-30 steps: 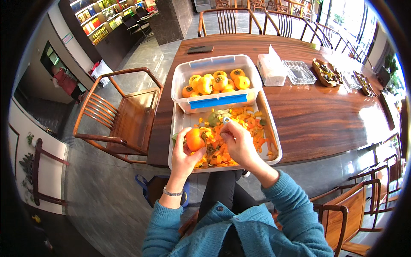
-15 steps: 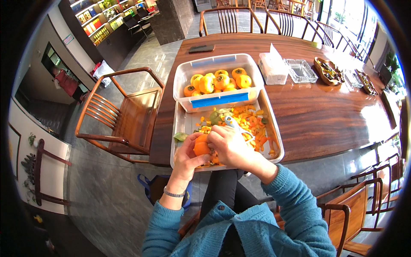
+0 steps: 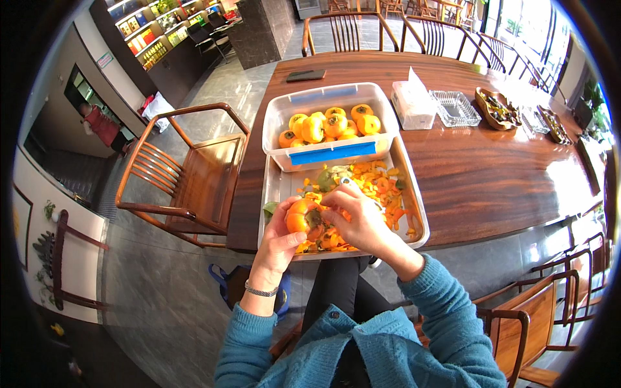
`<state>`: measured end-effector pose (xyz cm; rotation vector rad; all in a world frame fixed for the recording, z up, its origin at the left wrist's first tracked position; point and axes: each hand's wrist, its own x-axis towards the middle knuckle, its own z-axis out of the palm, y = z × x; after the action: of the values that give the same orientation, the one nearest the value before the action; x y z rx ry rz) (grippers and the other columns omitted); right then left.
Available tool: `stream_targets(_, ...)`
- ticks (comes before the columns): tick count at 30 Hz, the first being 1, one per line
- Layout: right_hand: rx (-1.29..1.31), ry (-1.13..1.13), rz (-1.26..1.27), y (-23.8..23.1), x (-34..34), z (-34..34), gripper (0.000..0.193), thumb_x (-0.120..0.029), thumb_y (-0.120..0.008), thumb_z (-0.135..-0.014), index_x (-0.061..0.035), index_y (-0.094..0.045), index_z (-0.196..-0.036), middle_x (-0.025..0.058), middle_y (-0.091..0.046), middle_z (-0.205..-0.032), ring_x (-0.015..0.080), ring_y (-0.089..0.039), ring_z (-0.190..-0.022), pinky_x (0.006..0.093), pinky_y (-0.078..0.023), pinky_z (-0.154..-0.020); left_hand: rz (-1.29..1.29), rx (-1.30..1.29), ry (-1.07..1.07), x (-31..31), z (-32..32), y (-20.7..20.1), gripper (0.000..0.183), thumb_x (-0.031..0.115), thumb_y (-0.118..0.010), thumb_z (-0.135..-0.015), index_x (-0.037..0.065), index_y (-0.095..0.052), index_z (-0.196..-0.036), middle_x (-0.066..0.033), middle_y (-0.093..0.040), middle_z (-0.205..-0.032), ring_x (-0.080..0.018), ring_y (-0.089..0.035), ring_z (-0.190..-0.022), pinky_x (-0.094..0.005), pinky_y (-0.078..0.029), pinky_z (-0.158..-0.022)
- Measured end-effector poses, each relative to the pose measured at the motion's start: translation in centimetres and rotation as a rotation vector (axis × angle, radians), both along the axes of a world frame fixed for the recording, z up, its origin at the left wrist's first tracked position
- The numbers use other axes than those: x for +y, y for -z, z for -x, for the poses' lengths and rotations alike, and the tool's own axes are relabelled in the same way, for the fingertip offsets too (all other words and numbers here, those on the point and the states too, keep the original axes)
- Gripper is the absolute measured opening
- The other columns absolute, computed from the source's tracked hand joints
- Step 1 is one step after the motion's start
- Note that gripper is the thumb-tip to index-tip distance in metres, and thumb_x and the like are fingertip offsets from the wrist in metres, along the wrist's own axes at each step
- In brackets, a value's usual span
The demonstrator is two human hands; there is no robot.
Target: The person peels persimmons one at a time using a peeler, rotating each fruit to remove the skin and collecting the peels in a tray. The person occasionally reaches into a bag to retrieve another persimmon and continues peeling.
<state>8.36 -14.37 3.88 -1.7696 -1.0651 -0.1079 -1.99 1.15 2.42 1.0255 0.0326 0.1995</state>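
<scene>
An orange persimmon (image 3: 298, 218) rests in my left hand (image 3: 277, 240), whose fingers wrap round it from the left and below. Its dark leafy top faces right, toward my right hand (image 3: 359, 223). My right hand's bent fingertips reach to that top, with the thumb close beside it. A peeler (image 3: 349, 183) with a pale handle pokes out above the right hand; most of it is hidden by the hand. Beneath both hands lies a metal tray (image 3: 275, 184) with many orange peel strips (image 3: 388, 187) and some green leafy tops (image 3: 332, 176).
Across the tray's far part stands a clear plastic box (image 3: 275, 147) with blue latches, holding several persimmons (image 3: 334, 123). The wooden table (image 3: 466, 174) also bears a phone (image 3: 306, 75), a tissue box (image 3: 413, 107), a glass dish (image 3: 455, 107) and a wooden bowl (image 3: 498, 108). A chair (image 3: 184, 171) stands left.
The persimmon has turned in my left hand, so its leafy top now shows on the right. My right hand has shifted slightly right and down, and less of the peeler shows.
</scene>
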Motion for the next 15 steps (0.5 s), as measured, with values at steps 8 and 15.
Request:
stream_targets(8, -0.034, 0.026, 0.082, 0.1, 0.6, 0.3, 0.008, -0.007, -0.056, -0.080, -0.0001, -0.051, -0.081, 0.0178, -0.055, -0.077, 0.0366, -0.056, -0.077, 0.0423, -0.044, -0.069, -0.209, 0.027, -0.024, -0.6, 0.1, -0.2, 0.069, 0.006, -0.072, -0.063, 0.006, -0.039, -0.124, -0.0082, -0.046, -0.119, -0.0219, -0.044, -0.114, -0.0329, -0.034, -0.101)
stream_targets(15, 0.150, 0.091, -0.062, 1.0, 0.8, 1.8, 0.008, 0.000, -0.059, -0.077, -0.0007, -0.053, -0.083, 0.0141, -0.055, -0.076, 0.0303, -0.055, -0.073, 0.0361, -0.045, -0.065, -0.004, -0.150, -0.152, -0.2, -0.6, 0.2, 0.067, 0.002, -0.072, -0.065, 0.010, -0.038, -0.122, -0.0081, -0.046, -0.119, -0.0205, -0.046, -0.112, -0.0332, -0.036, -0.099)
